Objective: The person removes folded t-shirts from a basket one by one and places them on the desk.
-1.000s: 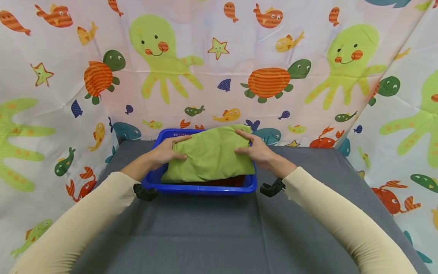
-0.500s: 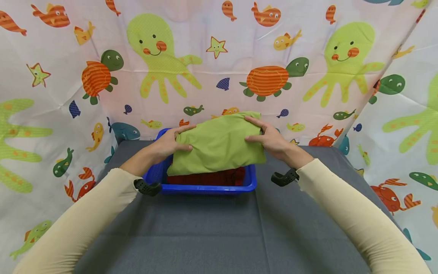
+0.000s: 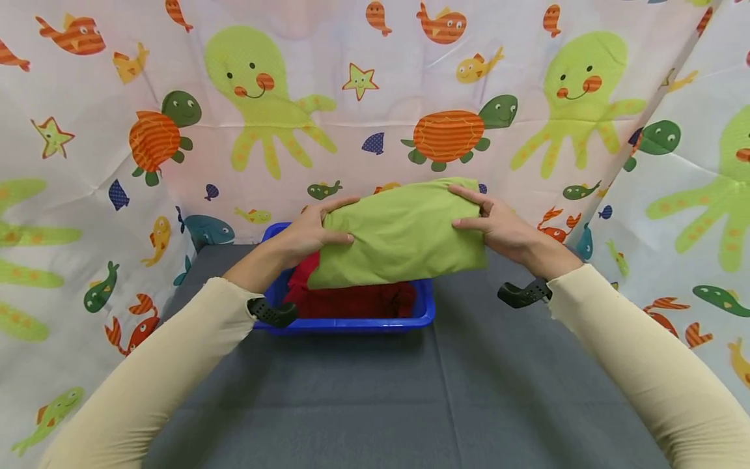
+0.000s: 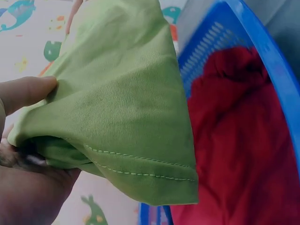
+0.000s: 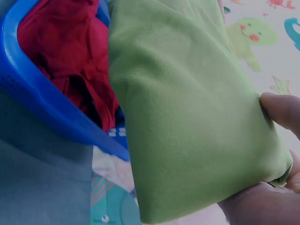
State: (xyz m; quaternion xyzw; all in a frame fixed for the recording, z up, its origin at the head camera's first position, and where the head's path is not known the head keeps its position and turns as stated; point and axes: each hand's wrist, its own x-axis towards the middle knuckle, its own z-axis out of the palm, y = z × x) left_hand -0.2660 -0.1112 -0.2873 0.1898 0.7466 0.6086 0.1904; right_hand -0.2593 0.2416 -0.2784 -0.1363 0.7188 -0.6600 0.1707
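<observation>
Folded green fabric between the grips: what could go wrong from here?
The folded green fabric is pinched near its ends by the left grip and right grip, so its middle might sag. Its stitched hem hangs free and could unfold. Overlapping the blue plastic basket in the head view, it might snag.

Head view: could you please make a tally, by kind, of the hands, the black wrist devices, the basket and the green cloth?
Left hand and right hand: 2
Left black wrist device and right black wrist device: 2
Blue basket: 1
Green cloth: 1
Total: 6
</observation>
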